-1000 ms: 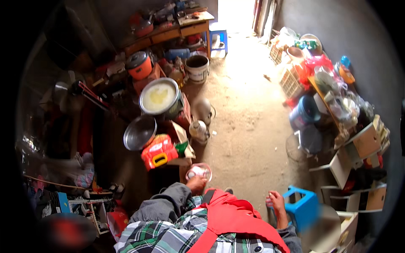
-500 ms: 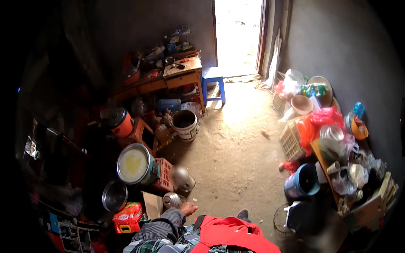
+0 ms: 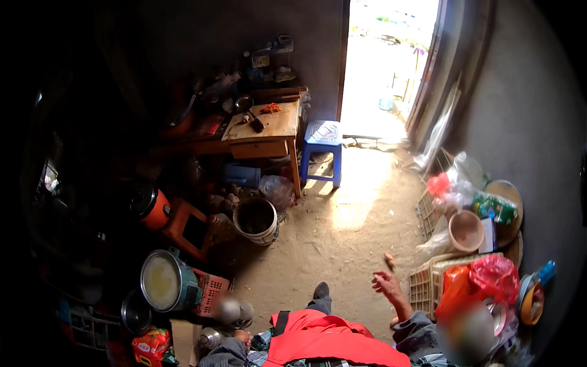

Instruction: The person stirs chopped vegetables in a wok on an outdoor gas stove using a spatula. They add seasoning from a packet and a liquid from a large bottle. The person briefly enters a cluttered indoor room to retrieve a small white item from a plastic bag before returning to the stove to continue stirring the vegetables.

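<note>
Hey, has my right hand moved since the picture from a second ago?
Yes, forward. Judged against the nearer beige crate, your right hand now shows just left of it; a second ago it was far below it in view.

I stand in a household kitchen, as indicated by the orange cooker [image 3: 160, 211], filled pot [image 3: 187, 289], metal basin [image 3: 136, 312], pink bowl [image 3: 466, 232] and wooden worktop [image 3: 279, 126].

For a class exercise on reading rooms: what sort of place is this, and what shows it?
Probably a household kitchen or storeroom, judging by the orange, dark-lidded pot, the cluttered wooden table and the white bucket.
</note>
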A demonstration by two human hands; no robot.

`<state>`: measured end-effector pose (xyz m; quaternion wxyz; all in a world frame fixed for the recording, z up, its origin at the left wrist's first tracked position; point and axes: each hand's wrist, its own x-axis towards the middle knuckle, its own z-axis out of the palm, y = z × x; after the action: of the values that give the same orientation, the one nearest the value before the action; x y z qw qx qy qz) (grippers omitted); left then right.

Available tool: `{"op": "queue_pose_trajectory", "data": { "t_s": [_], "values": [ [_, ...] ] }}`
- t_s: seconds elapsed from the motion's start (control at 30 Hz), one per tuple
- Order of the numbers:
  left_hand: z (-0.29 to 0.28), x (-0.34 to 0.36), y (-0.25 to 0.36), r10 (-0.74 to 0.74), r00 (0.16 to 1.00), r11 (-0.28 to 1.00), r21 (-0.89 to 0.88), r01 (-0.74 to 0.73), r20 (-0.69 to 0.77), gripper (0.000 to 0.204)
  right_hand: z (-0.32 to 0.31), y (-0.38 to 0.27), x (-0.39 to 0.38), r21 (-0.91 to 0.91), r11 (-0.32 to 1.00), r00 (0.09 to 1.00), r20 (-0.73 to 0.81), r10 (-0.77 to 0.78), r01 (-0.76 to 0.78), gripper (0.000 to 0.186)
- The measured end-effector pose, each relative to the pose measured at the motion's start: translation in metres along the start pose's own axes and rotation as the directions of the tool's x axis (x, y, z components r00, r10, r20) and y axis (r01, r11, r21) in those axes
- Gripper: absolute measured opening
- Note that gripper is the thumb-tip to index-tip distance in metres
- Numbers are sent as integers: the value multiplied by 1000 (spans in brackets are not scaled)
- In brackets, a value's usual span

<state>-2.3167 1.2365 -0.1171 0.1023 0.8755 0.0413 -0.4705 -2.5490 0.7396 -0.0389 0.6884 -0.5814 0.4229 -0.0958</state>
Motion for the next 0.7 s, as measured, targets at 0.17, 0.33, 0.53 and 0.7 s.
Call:
{"op": "queue_pose_trajectory", "data": {
  "t_s": [0.17,0.33,0.53,0.7],
  "values": [
    [-37,28,246,61,997,910,-412,-34,53,9,-59,-39,68,-261,959,991,45,126,-111,28],
    [-89,23,465,270,940,896,-411,-167,207,14,-128,-52,133,109,913,873,-269,407,-393,21],
    [-113,33,626,317,946,782,-584,-218,72,25,-215,-67,281,150,886,844,-269,464,-439,20],
    [-180,31,698,182,912,636,-664,-394,-367,20,-224,-212,439,-81,954,954,-112,279,-289,21]
  ]
}}
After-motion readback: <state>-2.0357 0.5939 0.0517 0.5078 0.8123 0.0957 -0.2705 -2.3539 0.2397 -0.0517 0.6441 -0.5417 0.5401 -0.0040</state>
